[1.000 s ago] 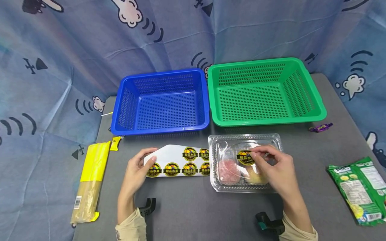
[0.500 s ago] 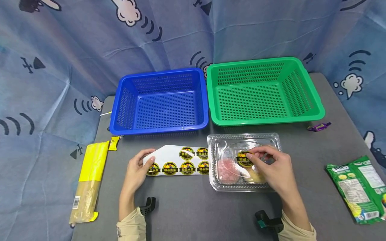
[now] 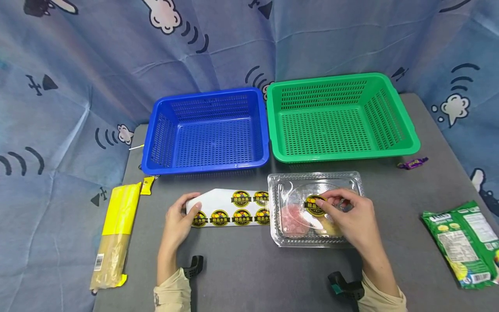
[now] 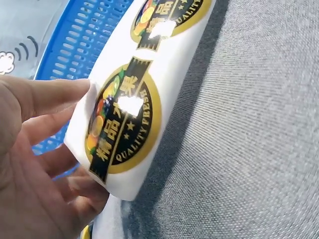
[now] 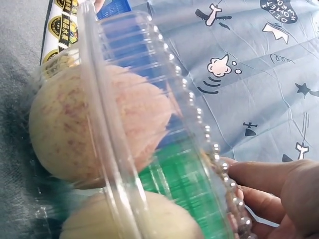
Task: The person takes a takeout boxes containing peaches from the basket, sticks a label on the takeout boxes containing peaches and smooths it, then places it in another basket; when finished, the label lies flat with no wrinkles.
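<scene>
Left hand (image 3: 177, 223): fingers curled, pinching the end of the sticker sheet (image 3: 230, 208).
Right hand (image 3: 351, 221): fingertips pressing a round sticker (image 3: 314, 205) onto the clear clamshell box (image 3: 313, 210) beneath it.

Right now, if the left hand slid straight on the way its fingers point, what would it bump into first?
The left hand already holds the end of the sticker sheet. Its fingers seem to point up and away, so beyond the sheet it would probably meet the blue basket first, though depth is hard to judge.
</scene>
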The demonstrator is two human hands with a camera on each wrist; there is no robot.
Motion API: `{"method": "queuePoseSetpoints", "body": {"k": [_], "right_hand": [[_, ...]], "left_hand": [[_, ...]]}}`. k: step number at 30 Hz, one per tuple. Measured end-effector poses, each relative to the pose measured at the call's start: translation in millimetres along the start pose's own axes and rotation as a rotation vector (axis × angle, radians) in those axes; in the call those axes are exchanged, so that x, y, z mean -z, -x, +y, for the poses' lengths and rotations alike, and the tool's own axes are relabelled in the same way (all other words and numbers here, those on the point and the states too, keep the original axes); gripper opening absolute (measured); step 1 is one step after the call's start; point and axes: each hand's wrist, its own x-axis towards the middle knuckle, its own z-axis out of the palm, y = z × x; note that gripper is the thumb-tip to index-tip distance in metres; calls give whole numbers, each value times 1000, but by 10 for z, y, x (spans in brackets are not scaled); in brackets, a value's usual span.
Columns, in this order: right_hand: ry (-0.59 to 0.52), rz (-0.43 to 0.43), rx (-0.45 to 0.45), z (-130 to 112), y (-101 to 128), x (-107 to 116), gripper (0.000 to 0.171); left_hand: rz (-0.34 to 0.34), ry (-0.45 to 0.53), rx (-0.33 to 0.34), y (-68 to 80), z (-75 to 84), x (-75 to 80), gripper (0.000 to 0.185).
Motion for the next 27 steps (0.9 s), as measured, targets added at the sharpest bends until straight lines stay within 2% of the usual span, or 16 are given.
{"method": "queuePoseSetpoints", "body": {"k": [5, 10, 15, 20, 23, 27], "right_hand": [[3, 11, -8, 0, -1, -17, 11], [-10, 28, -6, 3, 0, -37, 10], [-20, 44, 11, 5, -5, -56, 9], [-27, 54, 20, 15, -11, -69, 9], [-26, 63, 28, 24, -13, -72, 9], [-24, 71, 36, 29, -16, -75, 10]], "left_hand": [[14, -50, -37, 14, 25, -12, 35], [9, -27, -61, 31, 85, -69, 37], [9, 15, -94, 50, 173, -201, 36], [9, 66, -179, 79, 337, -390, 37], [-31, 114, -244, 111, 452, -536, 41], [-156, 196, -305, 181, 604, -758, 54]]}}
